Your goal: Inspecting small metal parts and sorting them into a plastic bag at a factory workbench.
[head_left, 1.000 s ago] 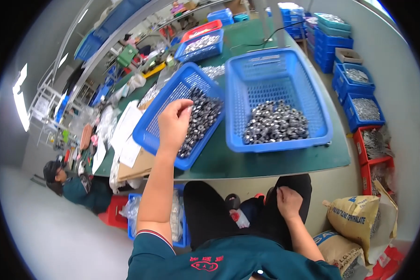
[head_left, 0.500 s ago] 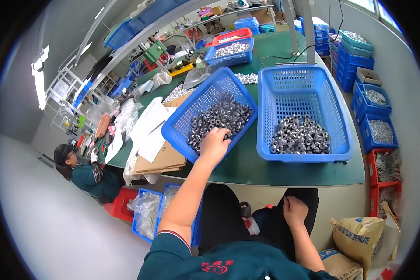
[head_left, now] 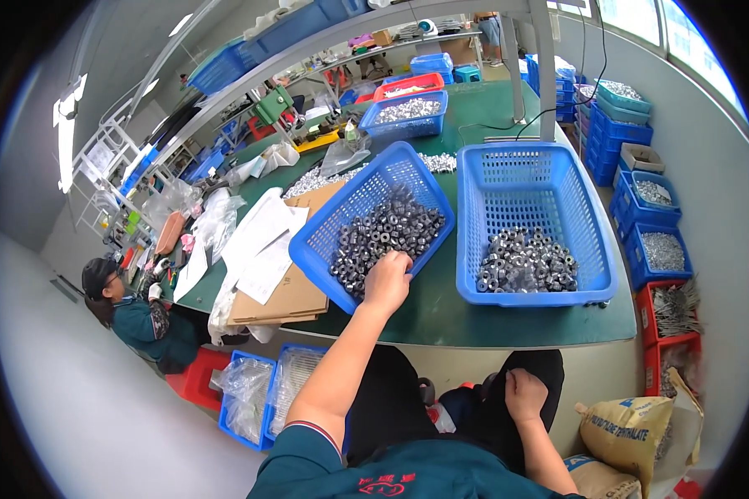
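Observation:
My left hand [head_left: 389,283] is at the near right edge of a tilted blue plastic basket [head_left: 312,241], its fingers curled together. What they hold, if anything, is hidden. A heap of dark, shiny nut-like metal parts [head_left: 383,233] with holes through them fills the basket's lower part. My right hand [head_left: 526,395] rests closed on my right thigh; its inner side is out of sight. To the right, a second blue basket [head_left: 537,297] stands straight on the green table [head_left: 441,324], holding a smaller heap of the same metal parts [head_left: 526,262].
Cardboard sheets [head_left: 287,299] and white papers [head_left: 262,241] lie left of the tilted basket. Behind it are loose silvery parts [head_left: 437,162] and another blue basket [head_left: 404,125]. A metal post [head_left: 546,75] rises behind the right basket. At far left sits a co-worker [head_left: 141,324].
The whole view has shifted, so the table appears lower. My left hand has drawn back from the heap toward the basket's near edge. My right hand stays on my thigh.

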Available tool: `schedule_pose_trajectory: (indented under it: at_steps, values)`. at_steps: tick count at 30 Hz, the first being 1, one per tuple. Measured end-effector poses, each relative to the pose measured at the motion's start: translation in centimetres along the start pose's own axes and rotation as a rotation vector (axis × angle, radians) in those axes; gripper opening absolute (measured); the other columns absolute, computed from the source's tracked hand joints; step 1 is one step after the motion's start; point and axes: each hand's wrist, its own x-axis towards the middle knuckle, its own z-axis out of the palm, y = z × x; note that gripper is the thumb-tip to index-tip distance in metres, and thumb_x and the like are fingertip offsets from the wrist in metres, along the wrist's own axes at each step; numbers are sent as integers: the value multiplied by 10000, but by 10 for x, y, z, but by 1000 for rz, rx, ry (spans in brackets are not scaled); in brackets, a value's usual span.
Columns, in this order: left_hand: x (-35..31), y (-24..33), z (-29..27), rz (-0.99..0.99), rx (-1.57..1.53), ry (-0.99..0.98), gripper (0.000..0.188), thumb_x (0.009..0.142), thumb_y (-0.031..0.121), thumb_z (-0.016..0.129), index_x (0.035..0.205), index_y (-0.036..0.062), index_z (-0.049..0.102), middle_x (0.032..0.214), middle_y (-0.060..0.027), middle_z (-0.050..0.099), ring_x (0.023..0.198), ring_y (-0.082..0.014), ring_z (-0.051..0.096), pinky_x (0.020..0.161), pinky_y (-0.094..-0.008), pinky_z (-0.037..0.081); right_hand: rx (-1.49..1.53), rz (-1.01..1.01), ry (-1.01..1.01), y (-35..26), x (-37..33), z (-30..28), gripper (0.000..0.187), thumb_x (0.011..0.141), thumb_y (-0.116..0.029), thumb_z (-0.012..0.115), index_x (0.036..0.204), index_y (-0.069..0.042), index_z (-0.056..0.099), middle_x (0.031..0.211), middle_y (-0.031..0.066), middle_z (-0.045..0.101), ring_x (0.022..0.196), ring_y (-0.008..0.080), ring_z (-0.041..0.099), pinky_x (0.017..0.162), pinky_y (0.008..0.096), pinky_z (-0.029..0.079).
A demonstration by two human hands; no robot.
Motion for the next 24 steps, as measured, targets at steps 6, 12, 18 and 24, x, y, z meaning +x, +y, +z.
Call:
schedule_pose_trajectory:
  at_steps: [6,12,18,24]
  values:
    - [-4,4,0,-16,-17,-3,280,743,18,730,1004,57,637,1035,-129,610,930,-343,624,801,-420,514,-44,-47,-8,2,-1,2,126,852,-196,638,779,-99,607,697,96,629,645,316,623,571,435,480]
    - [-6,0,-3,-15,-2,-56,302,730,3,733,1019,56,662,1044,-135,601,955,-339,624,825,-418,513,-39,-38,-11,1,6,3,128,855,-191,636,779,-94,605,700,99,629,646,319,623,572,435,482]
    - [-8,-2,-5,-69,58,-55,183,796,106,694,979,97,682,1036,-97,625,959,-320,640,805,-424,522,-56,-33,-22,0,5,4,116,860,-188,632,799,-92,614,714,101,637,660,319,630,589,427,492]
    - [-5,1,0,-132,37,-61,150,799,124,682,947,128,706,1021,-65,674,933,-297,661,779,-427,522,-60,5,-50,3,-3,2,105,869,-180,625,830,-83,631,747,125,643,692,337,635,608,436,495]
